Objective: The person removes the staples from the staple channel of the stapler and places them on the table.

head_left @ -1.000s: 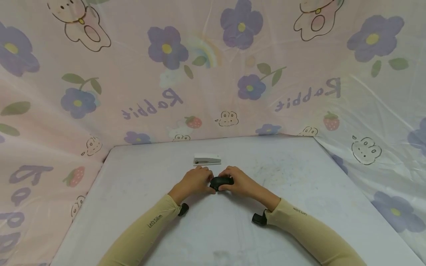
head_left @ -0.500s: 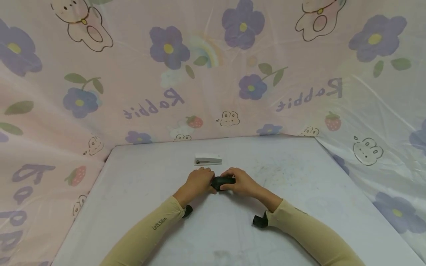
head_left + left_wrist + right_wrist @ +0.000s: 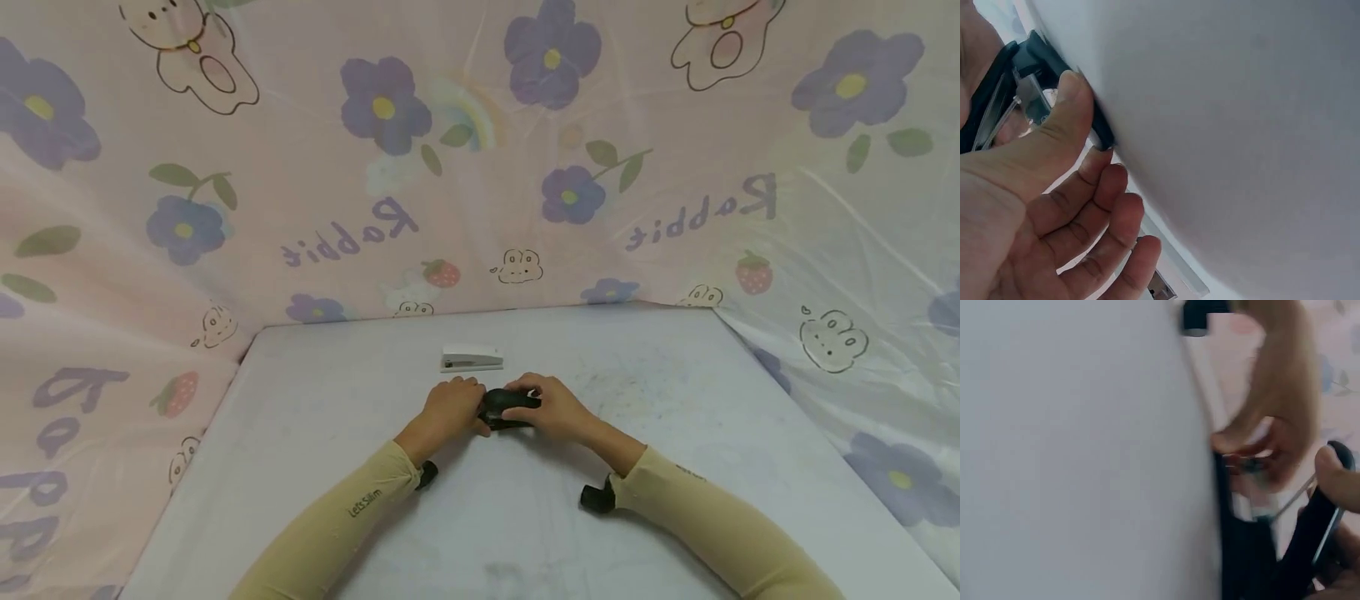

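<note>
A black stapler [image 3: 512, 403] sits between both hands near the middle of the table, its upper arm swung up from its base. In the left wrist view, a metal rod and clear or metallic inner parts show between the base [image 3: 1102, 128] and the raised arm. My left hand [image 3: 452, 408] pinches the end of the base between thumb and index finger, the other fingers loosely curled. My right hand [image 3: 564, 414] grips the upper arm, its thumb [image 3: 1335, 472] on top in the right wrist view. A white stapler [image 3: 471, 358] lies just beyond the hands.
The white-covered table [image 3: 360, 358] ends at a patterned cloth wall [image 3: 480, 192] at the back and sides. A black wrist camera [image 3: 597, 497] juts from the right sleeve, and another wrist camera [image 3: 427, 476] from the left sleeve.
My right hand has shifted a little to the right, with the black stapler's upper arm. A gap above its base shows more plainly. My left hand keeps its pinch; the white stapler stays put.
</note>
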Motion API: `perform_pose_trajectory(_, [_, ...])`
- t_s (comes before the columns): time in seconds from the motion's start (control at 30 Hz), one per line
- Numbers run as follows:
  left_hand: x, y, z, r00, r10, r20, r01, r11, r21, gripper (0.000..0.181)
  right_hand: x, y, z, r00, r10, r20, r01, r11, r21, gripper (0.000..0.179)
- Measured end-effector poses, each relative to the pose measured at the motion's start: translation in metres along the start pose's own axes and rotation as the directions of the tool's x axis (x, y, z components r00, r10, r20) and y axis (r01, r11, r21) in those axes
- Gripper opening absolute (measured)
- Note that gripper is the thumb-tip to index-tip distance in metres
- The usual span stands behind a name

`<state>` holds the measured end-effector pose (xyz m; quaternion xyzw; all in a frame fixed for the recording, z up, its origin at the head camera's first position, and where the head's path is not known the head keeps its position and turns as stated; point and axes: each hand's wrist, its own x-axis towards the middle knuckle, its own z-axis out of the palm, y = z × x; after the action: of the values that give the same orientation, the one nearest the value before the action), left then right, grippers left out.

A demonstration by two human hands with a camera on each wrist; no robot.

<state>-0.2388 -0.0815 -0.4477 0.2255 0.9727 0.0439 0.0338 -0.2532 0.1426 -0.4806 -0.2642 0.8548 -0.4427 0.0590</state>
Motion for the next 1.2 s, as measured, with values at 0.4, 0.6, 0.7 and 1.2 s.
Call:
perform_pose_trajectory(0.4, [0.001,0.003,0.007,1.0,0.016,-0.019,-0.016,1.0,0.027,0.042,-0.009,0.001,-0.034,0.983,-0.184,-0.018,0.183,0.982,-0.052,0.037])
perform_pose_trajectory(0.6, [-0.003,0.004,0.002,1.0,-0.001,-0.018,0.001,1.0,0.026,0.041,-0.022,-0.001,-0.052,0.973,-0.219,-0.072,0.209,0.969,-0.135,0.036])
perform_pose_trajectory(0.7, [-0.006,0.004,0.0,1.0,0.012,-0.025,-0.012,0.999,0.033,0.041,-0.028,0.0,-0.059,0.976,-0.199,-0.09,0.182,0.968,-0.171,0.035])
perform_pose_trajectory(1.2, [-0.001,0.002,0.005,0.999,0.022,-0.029,-0.022,0.999,0.026,0.041,-0.041,0.007,-0.08,0.987,-0.124,-0.1,0.107,0.982,-0.157,0.028])
